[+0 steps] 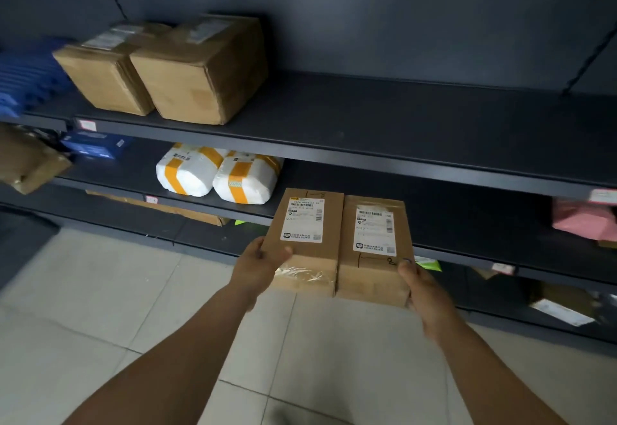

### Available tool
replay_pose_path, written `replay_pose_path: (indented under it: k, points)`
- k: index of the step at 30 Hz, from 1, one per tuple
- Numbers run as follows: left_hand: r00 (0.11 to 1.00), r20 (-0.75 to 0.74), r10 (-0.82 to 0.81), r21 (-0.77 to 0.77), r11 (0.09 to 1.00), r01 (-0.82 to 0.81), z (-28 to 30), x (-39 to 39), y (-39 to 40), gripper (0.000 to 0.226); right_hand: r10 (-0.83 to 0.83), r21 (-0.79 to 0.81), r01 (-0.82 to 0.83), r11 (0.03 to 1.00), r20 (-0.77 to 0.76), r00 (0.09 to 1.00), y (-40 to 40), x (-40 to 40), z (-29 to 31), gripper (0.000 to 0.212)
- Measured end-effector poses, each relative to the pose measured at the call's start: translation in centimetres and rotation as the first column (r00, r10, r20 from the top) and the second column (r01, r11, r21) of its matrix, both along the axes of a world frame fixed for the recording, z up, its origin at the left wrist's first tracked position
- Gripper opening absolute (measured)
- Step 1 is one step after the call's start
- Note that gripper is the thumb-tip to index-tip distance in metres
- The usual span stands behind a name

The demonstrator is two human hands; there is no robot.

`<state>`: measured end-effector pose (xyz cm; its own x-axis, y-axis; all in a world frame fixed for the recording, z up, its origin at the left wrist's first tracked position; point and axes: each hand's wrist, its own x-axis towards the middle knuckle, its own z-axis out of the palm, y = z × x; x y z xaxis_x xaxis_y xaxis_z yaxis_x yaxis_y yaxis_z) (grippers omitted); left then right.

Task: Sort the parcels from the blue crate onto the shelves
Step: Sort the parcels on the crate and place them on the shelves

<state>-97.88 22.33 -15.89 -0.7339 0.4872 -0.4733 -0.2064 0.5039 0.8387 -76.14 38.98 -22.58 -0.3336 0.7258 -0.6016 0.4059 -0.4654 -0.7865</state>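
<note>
Two small cardboard parcels sit side by side in our grasp, touching, in front of the dark shelves [417, 154]. Our left hand [258, 266] grips the left parcel [309, 224], thumb curled over its top; our right hand [425, 291] holds the right parcel [374, 251] the same way. Two white wrapped packages [217, 176] lie on the middle shelf just beyond, and two brown boxes [167, 70] above.

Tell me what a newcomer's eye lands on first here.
First, the two flat brown cardboard parcels with white labels, held side by side: the left parcel gripped by the left hand, the right parcel by the right hand. Next, the two white bags with orange tape on the middle shelf, and two big brown boxes above.
</note>
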Motion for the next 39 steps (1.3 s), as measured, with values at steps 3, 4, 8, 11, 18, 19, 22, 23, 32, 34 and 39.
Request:
replay_pose_path:
  k: [3, 4, 8, 11, 18, 19, 22, 23, 32, 34, 39]
  points:
    - [1.0, 0.002, 0.0, -0.005, 1.0, 0.0, -2.9, -3.2, 2.7, 0.039, 0.014, 0.01, -0.014, 1.0, 0.018, 1.0, 2.5, -3.4, -2.5, 0.049]
    - [1.0, 0.008, 0.002, -0.004, 1.0, -0.002, -3.9, -4.2, 3.7, 0.036, 0.014, 0.016, -0.014, 1.0, 0.023, 1.0, 3.4, -4.5, -3.4, 0.038]
    - [1.0, 0.017, -0.008, 0.002, 1.0, 0.008, -8.3, -8.4, 7.7, 0.035, 0.022, 0.059, -0.027, 0.998, 0.085, 0.996, 6.9, -8.5, -7.5, 0.041]
    - [0.999, -0.031, -0.039, -0.027, 0.999, 0.038, -11.4, -11.6, 10.7, 0.037, 0.021, 0.114, -0.034, 0.993, 0.115, 0.993, 9.3, -11.5, -10.0, 0.042]
    - [0.986, -0.153, -0.072, -0.085, 0.995, 0.059, -16.9, -17.7, 17.0, 0.051, -0.027, 0.15, 0.02, 0.988, 0.046, 0.999, 13.5, -17.2, -13.3, 0.042]
    - [0.984, -0.165, -0.067, -0.082, 0.995, 0.054, -17.4, -18.2, 17.7, 0.054, -0.034, 0.156, 0.028, 0.987, 0.035, 0.999, 14.0, -17.8, -13.6, 0.042]
    - [0.973, -0.216, -0.081, -0.108, 0.992, 0.058, -18.9, -19.3, 19.2, 0.062, -0.042, 0.169, 0.043, 0.985, -0.006, 0.999, 14.8, -19.3, -14.2, 0.041]
    - [0.97, -0.228, -0.09, -0.13, 0.99, 0.061, -19.2, -19.5, 19.5, 0.067, -0.041, 0.177, 0.045, 0.983, -0.023, 0.999, 14.9, -19.6, -14.4, 0.04]
    - [0.935, -0.281, -0.215, -0.263, 0.955, 0.141, -16.6, -16.3, 16.4, 0.077, 0.019, 0.175, -0.029, 0.984, 0.062, 0.998, 12.1, -17.1, -12.1, 0.069]
    - [0.909, -0.316, -0.272, -0.277, 0.943, 0.186, -14.7, -13.7, 14.8, 0.071, 0.064, 0.199, -0.089, 0.976, 0.131, 0.989, 10.4, -15.5, -10.3, 0.074]
    - [0.778, -0.39, -0.493, -0.428, 0.845, 0.321, -9.2, -7.1, 10.3, 0.071, 0.249, 0.344, -0.367, 0.864, 0.343, 0.906, 5.7, -10.9, -4.6, 0.072]
